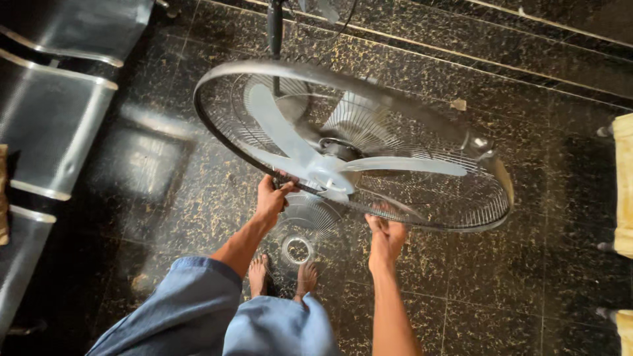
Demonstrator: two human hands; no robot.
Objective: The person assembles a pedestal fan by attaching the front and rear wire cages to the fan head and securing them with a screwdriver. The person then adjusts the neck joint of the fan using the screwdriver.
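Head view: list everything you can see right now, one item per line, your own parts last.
Fan guard: one, silver wire with dark rim, centre, tilted.
Blades: three visible, pale translucent, inside the guard.
Pole: one, dark, top centre.
Floor: black tiles with gold flecks.
Chairs: metal seats in a row, left edge.
Yellow objects: two, right edge, partly cut off.
Left hand: on the guard's near rim.
Right hand: on the near rim, further right.
Feet: two, bare, below the guard.
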